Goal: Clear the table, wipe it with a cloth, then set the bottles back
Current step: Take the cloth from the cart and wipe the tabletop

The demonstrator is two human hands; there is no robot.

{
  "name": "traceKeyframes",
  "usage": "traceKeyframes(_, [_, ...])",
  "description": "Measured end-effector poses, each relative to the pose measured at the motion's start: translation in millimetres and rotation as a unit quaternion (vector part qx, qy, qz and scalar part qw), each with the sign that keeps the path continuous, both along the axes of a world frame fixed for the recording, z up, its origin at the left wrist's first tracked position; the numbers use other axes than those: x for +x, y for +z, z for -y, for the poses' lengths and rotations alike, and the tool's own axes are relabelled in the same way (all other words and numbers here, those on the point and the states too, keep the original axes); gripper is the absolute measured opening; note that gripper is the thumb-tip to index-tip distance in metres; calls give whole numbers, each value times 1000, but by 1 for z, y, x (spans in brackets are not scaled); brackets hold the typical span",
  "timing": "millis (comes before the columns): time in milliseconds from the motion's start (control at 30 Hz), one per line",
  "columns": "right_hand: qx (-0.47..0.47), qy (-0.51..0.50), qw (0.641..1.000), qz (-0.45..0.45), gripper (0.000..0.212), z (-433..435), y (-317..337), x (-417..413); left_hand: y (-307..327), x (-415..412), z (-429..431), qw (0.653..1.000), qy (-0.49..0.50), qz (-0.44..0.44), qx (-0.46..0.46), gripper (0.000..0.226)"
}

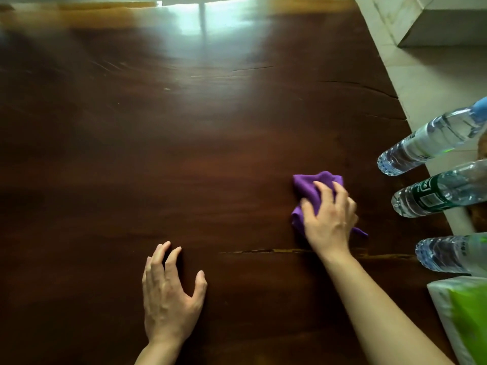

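Observation:
A purple cloth (pixel 311 184) lies bunched on the dark wooden table (pixel 184 154), right of centre. My right hand (pixel 329 217) presses down on the cloth, fingers curled over it. My left hand (pixel 168 293) rests on the table near the front, fingers spread, holding nothing. Three clear water bottles stand along the table's right edge: one with a blue cap (pixel 432 138), one with a dark green label (pixel 437 193) and a third (pixel 448 255) nearest to me.
A white and green tissue pack (pixel 463 320) sits at the front right corner. A long crack (pixel 263 251) runs across the wood near my right wrist. Pale floor tiles (pixel 421 75) and a white block (pixel 448 25) lie beyond the right edge.

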State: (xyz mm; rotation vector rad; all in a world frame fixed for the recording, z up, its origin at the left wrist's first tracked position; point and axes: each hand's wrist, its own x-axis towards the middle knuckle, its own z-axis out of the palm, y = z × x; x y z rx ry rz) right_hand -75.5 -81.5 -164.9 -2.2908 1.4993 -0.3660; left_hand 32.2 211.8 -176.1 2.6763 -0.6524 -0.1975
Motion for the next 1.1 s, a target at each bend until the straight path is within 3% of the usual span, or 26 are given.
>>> traceKeyframes(100, [28,-111,993,4,52,14,3,-15,1,0,1,1000,3,-2,-1,76])
traceKeyframes(233, [41,-114,992,15,51,9,8,-5,2,1,1,1000,5,-3,-2,74])
traceKeyframes(567, [41,58,997,10,44,-70,10,76,4,1,1,1000,10,-8,3,70])
traceKeyframes(867, [49,261,964,-1,47,-135,11,109,3,4,0,1000,5,-2,1,68])
traceKeyframes(1100, [26,295,955,10,34,-134,12,106,4,5,1,1000,5,-6,4,67])
